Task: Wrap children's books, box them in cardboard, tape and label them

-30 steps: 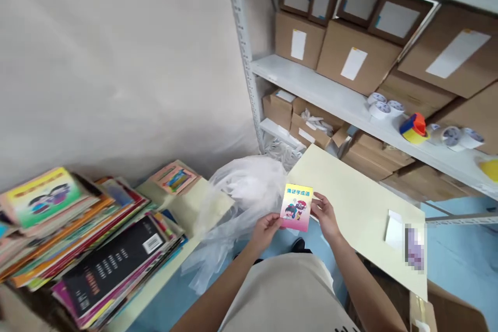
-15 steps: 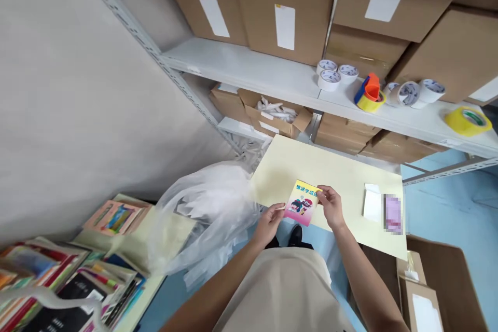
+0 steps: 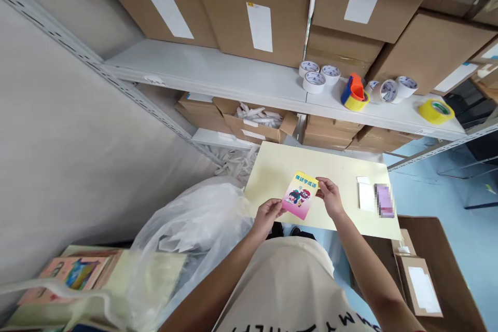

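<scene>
A small booklet [image 3: 300,195] with a yellow and pink cover, cartoon figures and blue Chinese lettering is held over the near part of the pale yellow table [image 3: 280,158]. My left hand [image 3: 269,213] pinches its lower left edge. At the upper right edge, my right hand [image 3: 329,196] grips it between thumb and fingers. The cover faces up toward me. To the right on the table lie a white paper piece [image 3: 366,194] and a blurred-out purple item [image 3: 384,201].
Tape rolls [image 3: 314,82] and an orange-blue tape dispenser [image 3: 355,92] stand on the grey shelf [image 3: 218,70] ahead. Clear plastic wrap [image 3: 187,223] bulges at the left. Books [image 3: 73,272] lie on a lower-left surface. An open carton [image 3: 436,249] stands at right.
The view has shifted, so the shelf and books appear further left. The right fingers have slid off the booklet's title toward its right edge, uncovering the last character. Both hands still hold it.
</scene>
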Tool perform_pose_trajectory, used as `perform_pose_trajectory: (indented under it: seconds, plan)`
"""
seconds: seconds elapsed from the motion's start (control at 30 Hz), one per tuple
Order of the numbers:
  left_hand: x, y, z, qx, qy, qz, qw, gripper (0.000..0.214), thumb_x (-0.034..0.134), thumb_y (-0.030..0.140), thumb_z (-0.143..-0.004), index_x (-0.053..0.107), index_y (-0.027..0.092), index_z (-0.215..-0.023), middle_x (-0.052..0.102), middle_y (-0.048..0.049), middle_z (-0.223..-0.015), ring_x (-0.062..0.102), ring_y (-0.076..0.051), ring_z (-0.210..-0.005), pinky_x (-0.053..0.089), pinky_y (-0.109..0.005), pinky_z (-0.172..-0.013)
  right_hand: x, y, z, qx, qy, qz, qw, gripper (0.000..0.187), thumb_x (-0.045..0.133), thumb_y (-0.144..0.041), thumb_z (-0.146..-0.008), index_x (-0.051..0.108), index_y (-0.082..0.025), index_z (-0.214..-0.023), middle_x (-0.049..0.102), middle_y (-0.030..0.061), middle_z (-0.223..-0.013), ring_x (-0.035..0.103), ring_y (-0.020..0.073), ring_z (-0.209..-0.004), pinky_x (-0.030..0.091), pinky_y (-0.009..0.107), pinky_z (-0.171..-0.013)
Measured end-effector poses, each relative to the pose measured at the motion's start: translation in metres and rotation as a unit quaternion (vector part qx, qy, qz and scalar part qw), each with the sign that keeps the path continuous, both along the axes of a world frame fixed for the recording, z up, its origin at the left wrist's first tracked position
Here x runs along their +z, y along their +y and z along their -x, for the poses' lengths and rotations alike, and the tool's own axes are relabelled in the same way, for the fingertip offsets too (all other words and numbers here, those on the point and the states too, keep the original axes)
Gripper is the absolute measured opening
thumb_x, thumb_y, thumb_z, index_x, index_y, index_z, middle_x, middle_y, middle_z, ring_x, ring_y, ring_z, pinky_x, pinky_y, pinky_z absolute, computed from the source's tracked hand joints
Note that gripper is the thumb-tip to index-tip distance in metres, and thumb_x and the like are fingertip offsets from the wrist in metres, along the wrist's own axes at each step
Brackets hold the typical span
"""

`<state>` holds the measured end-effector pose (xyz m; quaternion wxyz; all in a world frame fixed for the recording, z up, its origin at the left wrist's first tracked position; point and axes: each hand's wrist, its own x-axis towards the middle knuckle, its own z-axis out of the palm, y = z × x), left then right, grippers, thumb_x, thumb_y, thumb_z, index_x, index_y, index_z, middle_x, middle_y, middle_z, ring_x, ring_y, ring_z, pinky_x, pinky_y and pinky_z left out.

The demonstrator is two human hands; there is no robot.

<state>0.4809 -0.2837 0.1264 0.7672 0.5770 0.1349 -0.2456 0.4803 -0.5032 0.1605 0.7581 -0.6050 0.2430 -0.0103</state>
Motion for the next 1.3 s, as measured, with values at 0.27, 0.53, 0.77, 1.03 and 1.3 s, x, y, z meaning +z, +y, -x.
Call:
perform_pose_trajectory:
  seconds: [0.27,0.53,0.77,1.03,1.3]
  plan:
    - [0.001,0.022,-0.016,-0.060,0.080,0.108,0.989,0.048,0.087,0.052,-0.051,0.065,0.017,-0.075,0.057,0.0042,-0.060,0.051,-0.007,-0.053,0.049,-0.027,-0.067,0.013,0.010,-0.006,0.065,-0.083,0.043,0.993,0.032,0.067,-0.035,-0.071,0.073,-0.027,-0.102,0.071,0.0032,-0.096,0.066,0.0201,-0.085,0.052,0.035,-0.077]
    - [0.012,0.011,-0.031,-0.080,0.046,0.086,0.992,0.037,0.084,0.046,-0.057,0.072,0.020,-0.081,0.072,-0.0051,-0.086,0.065,-0.020,-0.085,0.051,-0.032,-0.076,0.040,0.005,-0.037,0.223,-0.098,0.099,0.965,0.022,0.077,-0.040,-0.070,0.066,-0.022,-0.077,0.066,0.0005,-0.078,0.062,0.0168,-0.077,0.052,0.032,-0.073]
    - [0.016,0.025,-0.041,-0.061,-0.072,0.028,0.995,0.051,0.071,0.065,-0.066,0.070,0.018,-0.085,0.074,-0.0092,-0.091,0.068,-0.023,-0.086,0.054,-0.037,-0.080,0.043,0.005,-0.044,0.218,-0.030,0.101,0.970,0.034,0.080,-0.046,-0.065,0.065,-0.019,-0.080,0.062,-0.0028,-0.066,0.055,0.0114,-0.058,0.044,0.022,-0.049]
    - [0.011,0.011,-0.027,-0.031,-0.096,-0.056,0.993,0.041,0.079,0.051,-0.059,0.071,0.016,-0.081,0.073,-0.0053,-0.076,0.066,-0.017,-0.072,0.054,-0.031,-0.072,0.036,0.023,-0.023,0.074,-0.020,0.010,0.997,0.048,0.078,-0.056,-0.063,0.067,-0.020,-0.094,0.073,0.0033,-0.083,0.067,0.0179,-0.074,0.054,0.032,-0.068]
    - [0.001,0.013,-0.015,-0.081,-0.093,-0.024,0.992,0.046,0.079,0.051,-0.062,0.071,0.017,-0.091,0.075,-0.0086,-0.091,0.069,-0.019,-0.080,0.054,-0.030,-0.073,0.032,0.020,-0.009,0.038,-0.020,0.001,0.999,0.055,0.079,-0.057,-0.062,0.068,-0.020,-0.101,0.075,0.0058,-0.089,0.071,0.0242,-0.083,0.056,0.040,-0.075]
